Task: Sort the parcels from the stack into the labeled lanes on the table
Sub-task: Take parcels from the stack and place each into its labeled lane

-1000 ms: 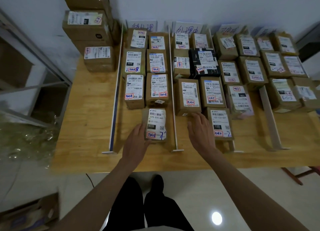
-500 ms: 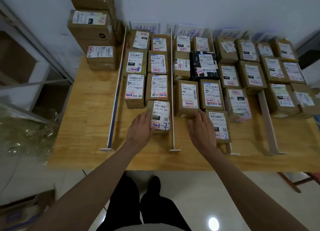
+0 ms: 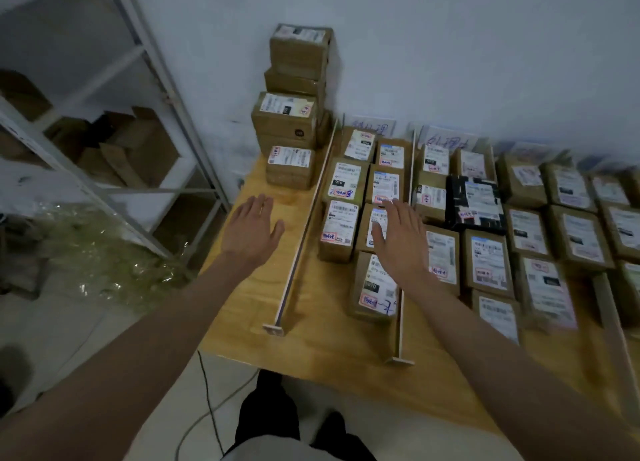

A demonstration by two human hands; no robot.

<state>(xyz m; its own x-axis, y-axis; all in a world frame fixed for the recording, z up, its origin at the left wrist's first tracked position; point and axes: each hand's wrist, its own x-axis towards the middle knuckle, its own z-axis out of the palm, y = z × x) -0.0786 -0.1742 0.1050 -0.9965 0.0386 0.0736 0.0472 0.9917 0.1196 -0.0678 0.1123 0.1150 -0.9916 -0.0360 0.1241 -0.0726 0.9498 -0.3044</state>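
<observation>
1. Left hand point(image 3: 251, 230): I see flat, spread fingers, nothing held, above bare wooden table point(image 3: 263, 298) near the cardboard stack point(image 3: 292, 114).
2. Right hand point(image 3: 398, 242): fingers straight, empty, over labelled brown parcels in first lane point(image 3: 363, 197).
3. Nearest parcel point(image 3: 375, 287) lies beside a thin white divider point(image 3: 403, 270).

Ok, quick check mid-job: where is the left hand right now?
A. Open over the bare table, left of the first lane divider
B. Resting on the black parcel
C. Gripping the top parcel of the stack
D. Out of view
A: the left hand is spread flat over the bare table, left of the first lane divider, short of the stack and holding nothing.
</observation>
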